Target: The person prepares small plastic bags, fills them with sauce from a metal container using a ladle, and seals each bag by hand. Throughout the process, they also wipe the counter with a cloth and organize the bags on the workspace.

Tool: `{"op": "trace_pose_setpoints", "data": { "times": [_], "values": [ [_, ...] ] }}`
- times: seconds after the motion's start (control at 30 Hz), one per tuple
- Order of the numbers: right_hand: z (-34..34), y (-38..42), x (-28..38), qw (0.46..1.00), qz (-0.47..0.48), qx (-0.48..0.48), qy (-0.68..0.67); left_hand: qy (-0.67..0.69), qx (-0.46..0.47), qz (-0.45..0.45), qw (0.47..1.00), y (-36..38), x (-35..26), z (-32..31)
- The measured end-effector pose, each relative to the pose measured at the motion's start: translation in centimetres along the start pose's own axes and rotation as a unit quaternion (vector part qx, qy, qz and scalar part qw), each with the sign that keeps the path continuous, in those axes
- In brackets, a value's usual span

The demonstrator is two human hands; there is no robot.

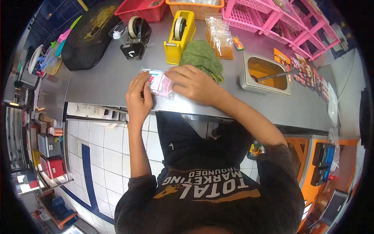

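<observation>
In the head view, a small clear plastic packet [158, 83] with a white printed label and pink contents is held just above the steel table's front part. My left hand [138, 93] grips its left end, thumb and fingers closed together. On the other end, my right hand [191, 82] presses with bent fingers that cover part of the packet. A crumpled green cloth [202, 58] lies right behind my right hand. Past the packet stand a yellow tape dispenser [173, 47] and a black tape dispenser [134, 50].
A metal container [247, 84] of orange-brown sauce with a ladle stands to the right. Filled clear sachets [223, 46] lie behind the cloth. Red basket [141, 12], orange basket [194, 11] and pink racks [269, 19] line the back. A dark bag-like object [83, 50] sits left.
</observation>
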State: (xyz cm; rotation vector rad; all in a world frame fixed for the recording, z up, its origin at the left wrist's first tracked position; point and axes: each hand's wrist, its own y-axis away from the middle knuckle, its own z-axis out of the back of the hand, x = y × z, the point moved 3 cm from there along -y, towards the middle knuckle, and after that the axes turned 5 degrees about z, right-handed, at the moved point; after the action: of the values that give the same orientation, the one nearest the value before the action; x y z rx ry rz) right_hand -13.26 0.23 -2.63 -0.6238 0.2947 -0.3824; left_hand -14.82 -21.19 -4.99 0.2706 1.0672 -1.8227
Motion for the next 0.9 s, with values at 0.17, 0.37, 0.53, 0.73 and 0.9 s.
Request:
{"op": "trace_pose_setpoints", "data": {
  "times": [0.17, 0.37, 0.53, 0.73, 0.9],
  "values": [
    [1.1, 2.1, 0.4, 1.0, 0.001, 0.003, 0.015, -0.041, -0.026, -0.026, 0.998, 0.3, -1.1, 0.0],
    [6.6, 3.8, 3.4, 0.951, -0.3, -0.059, -0.038, 0.051, -0.036, -0.023, 0.998, 4.2, -8.5, 1.0],
    [9.0, 4.8, 7.2, 0.737, -0.564, -0.079, -0.364, 0.107, 0.131, -0.019, 0.985, 6.3, -12.9, -2.4],
    [8.3, 6.3, 9.7, 0.69, -0.586, -0.148, -0.398, 0.137, 0.168, -0.003, 0.976, 6.9, -13.4, -3.8],
    [8.2, 6.7, 9.8, 0.667, -0.602, -0.186, -0.398, 0.155, 0.26, 0.032, 0.953, 5.5, -14.2, -2.9]
  ]
}}
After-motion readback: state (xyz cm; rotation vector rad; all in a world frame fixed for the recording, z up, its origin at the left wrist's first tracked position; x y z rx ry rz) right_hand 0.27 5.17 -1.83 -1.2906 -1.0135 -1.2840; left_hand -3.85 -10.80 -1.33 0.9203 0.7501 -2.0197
